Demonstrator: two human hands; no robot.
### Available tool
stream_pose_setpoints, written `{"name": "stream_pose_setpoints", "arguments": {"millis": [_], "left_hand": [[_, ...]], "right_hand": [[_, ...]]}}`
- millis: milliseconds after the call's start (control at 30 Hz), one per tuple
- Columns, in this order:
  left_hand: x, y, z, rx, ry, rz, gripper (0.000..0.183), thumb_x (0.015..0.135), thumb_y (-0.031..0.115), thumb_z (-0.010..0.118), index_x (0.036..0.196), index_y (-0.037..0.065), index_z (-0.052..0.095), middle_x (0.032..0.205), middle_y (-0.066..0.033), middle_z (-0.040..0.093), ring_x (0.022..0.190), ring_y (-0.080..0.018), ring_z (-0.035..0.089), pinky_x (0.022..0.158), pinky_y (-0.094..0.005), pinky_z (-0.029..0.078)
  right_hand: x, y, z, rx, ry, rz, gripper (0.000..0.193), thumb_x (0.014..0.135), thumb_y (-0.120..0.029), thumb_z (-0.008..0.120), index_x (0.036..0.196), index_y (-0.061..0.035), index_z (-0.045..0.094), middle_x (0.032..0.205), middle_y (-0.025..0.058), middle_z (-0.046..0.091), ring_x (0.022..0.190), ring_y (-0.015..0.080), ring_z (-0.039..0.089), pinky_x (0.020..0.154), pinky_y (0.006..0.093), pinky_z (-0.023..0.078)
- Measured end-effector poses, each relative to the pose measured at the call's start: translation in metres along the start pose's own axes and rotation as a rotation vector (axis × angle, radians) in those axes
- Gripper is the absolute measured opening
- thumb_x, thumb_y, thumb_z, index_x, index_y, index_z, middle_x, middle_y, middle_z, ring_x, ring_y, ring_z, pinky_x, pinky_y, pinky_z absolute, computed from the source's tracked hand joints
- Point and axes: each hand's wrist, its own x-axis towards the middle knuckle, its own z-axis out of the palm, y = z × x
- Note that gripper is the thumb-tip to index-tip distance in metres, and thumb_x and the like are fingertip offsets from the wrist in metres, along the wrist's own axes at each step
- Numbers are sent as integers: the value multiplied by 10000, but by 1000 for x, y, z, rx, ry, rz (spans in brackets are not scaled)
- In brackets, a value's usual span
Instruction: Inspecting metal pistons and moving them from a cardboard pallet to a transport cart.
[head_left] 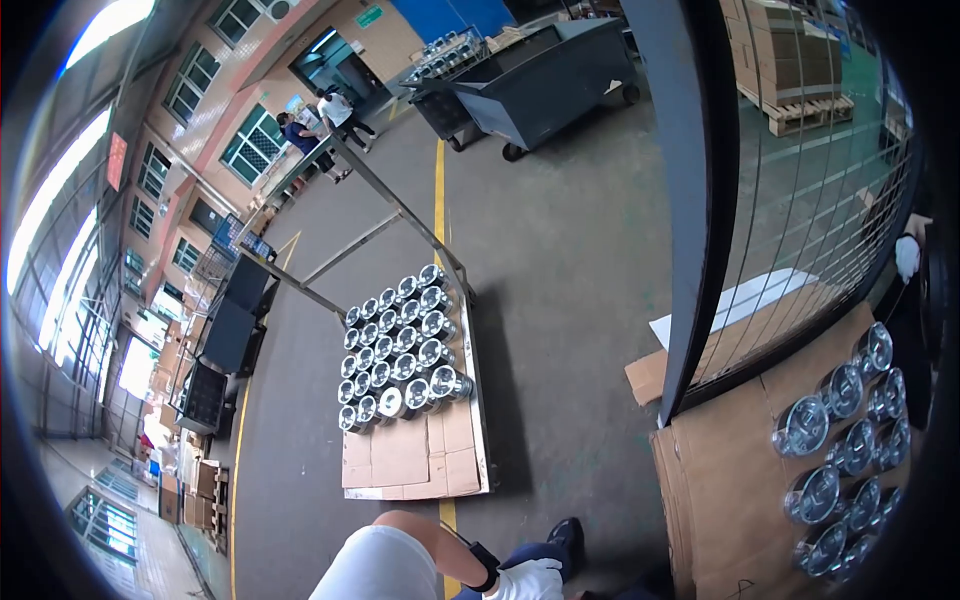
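Cart: long axis running away from the lower edge of the view, tall push frame (401, 213) of bare metal tube at its far end; cart (482, 440) flat, rimmed in pale metal.
Round vessels (405, 340): on the cart, packed in close rows along its long axis, from the frame end down past the middle; standing upright, axes vertical, round faces up; small side projections on the outermost row pointing to the cart's right edge.
Vessel finish: mirror-bright and glassy, short cylinders with dark reflections; one white-topped piece (391, 403) in the row at the near end.
Cardboard sheets (400, 455): matt brown, creased, bare at the cart's near end.
Grip: left hand (530, 580), in white fabric glove, below the cart's near end and apart from it; fingers cut off by the lower edge, cannot tell how far closed or whether holding anything; right hand out of view.
Wrist: black band (487, 572).
Cardboard surface (690, 480): right of the cart, carrying more clear, shiny round pieces (838, 470), beside curved wire mesh (790, 270).
Bin (545, 90): beyond the cart to the right, dark, sloped-sided, on wheels.
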Motion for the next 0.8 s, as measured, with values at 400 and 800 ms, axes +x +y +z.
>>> {"name": "stream_pose_setpoints", "arguments": {"millis": [400, 800], "left_hand": [[-15, 7, 14, 31, 35, -60, 263, 922, 250, 518, 681, 154, 559, 635, -40, 580, 540, -258, 565, 495, -385, 440], [27, 100, -125, -274, -372, -1208, 543, 925, 502, 433, 1183, 86, 668, 1214, -167, 660, 1197, -339, 592, 980, -433, 464]], "right_hand": [[11, -29, -47, -118, -125, 45, 429, 921, -341, 616, 1263, -82, 607, 1232, 166, 627, 1083, 343, 611, 916, 458, 489], [5, -26, -99, -197, -736, 388, 477, 958, -494, 431, 1147, -131, 674, 1189, 113, 660, 1118, 318, 600, 954, 447, 475]]}}
